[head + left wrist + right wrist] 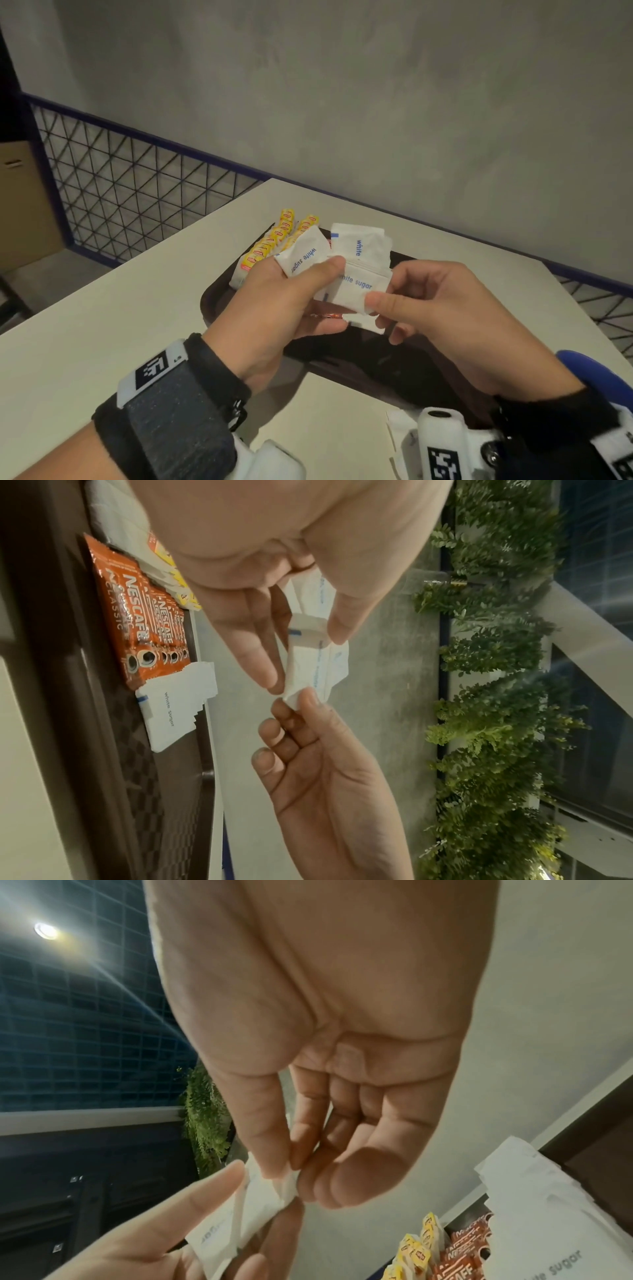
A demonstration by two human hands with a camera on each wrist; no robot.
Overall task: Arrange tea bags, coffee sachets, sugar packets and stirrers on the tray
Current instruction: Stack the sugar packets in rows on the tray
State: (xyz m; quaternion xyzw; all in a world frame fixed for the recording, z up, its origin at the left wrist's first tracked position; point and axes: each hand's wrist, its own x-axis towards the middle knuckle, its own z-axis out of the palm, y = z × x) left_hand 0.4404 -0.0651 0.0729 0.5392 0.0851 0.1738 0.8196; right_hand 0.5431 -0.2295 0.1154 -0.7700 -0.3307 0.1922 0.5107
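Observation:
My left hand (308, 291) holds several white sugar packets (356, 284) fanned out above the dark brown tray (411, 370). The thumb and forefinger of my right hand (380, 313) pinch the lower right corner of the front packet. In the left wrist view, orange coffee sachets (137, 615) lie in a row on the tray beside a stack of sugar packets (171, 715). Yellow-labelled tea bags (270, 243) line the tray's far left end. No stirrers show in any view.
The tray sits on a pale table (102, 342) against a grey concrete wall. A blue-framed wire mesh fence (120, 181) runs behind the table on the left, with a cardboard box (24, 205) beyond it. Something white (400, 431) lies near the table's front edge.

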